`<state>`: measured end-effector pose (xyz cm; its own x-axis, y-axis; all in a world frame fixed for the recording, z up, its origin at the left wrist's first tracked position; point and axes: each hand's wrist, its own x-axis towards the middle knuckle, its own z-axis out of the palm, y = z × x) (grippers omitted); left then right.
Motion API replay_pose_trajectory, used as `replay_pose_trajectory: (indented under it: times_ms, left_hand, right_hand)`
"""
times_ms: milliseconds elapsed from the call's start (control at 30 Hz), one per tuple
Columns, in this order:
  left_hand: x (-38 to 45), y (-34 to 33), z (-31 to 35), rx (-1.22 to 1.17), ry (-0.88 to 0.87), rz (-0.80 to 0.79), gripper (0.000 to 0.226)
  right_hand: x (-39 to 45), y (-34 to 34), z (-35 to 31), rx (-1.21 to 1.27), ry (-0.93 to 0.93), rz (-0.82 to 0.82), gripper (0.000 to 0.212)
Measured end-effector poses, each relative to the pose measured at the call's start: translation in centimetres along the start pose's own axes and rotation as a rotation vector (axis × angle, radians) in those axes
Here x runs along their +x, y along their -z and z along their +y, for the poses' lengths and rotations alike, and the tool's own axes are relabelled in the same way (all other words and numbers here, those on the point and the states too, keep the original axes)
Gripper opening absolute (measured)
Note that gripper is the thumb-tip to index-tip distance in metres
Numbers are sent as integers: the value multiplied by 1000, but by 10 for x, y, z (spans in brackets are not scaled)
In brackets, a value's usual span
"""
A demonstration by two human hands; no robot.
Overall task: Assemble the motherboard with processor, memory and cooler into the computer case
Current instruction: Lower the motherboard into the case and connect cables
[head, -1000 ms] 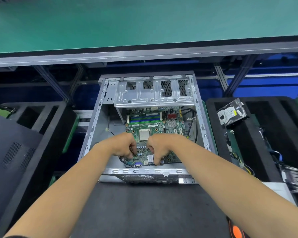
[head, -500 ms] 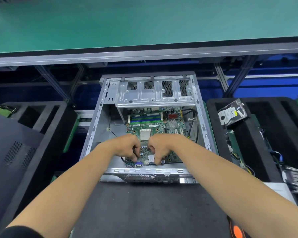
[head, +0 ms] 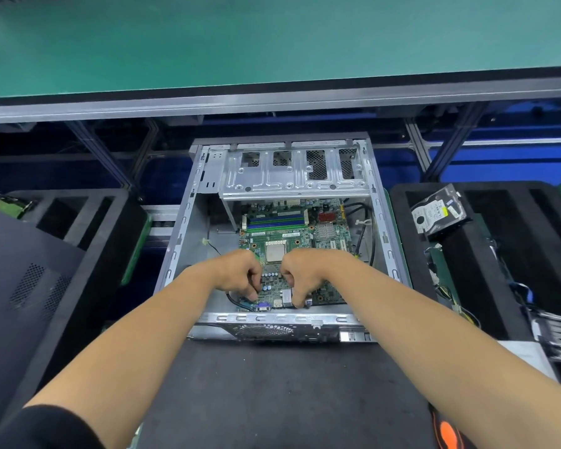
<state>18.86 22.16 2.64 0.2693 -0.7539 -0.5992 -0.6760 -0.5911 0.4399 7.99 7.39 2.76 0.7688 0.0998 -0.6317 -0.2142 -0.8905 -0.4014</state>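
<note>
Motherboard (head: 292, 251) lying flat on the floor of the open computer case (head: 188, 222), nearer the right wall than the left, with its port edge against the near wall. Left hand (head: 237, 273) and right hand (head: 305, 273) both knuckles-up over the near part of the board, fingers curled down and pinching at the board's near edge by the ports; exact hold hidden under the knuckles. Likely light but stiff and fragile: best gripped by bare edges, never by the processor (head: 275, 252) or the memory slots (head: 274, 222). Tight quarters: drive cage (head: 292, 176) overhanging the far end, black cable (head: 368, 234) looping along the right wall, another cable by the near left corner. Bare case floor left of the board for sliding.
</note>
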Motion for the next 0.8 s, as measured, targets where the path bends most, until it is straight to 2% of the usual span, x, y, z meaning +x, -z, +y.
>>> replay_pose_trajectory:
  times_ms: [433, 567, 800]
  left_hand:
    - [4, -3, 0, 59, 34, -44, 16]
    - [4, -4, 5, 160, 9, -32, 18]
    - [2, -4, 11, 369, -54, -18, 8]
  right_hand:
    - [2, 0, 1, -12, 9, -1, 28]
    - [3, -1, 1, -16, 9, -6, 30]
    - [4, -2, 2, -1, 6, -14, 29]
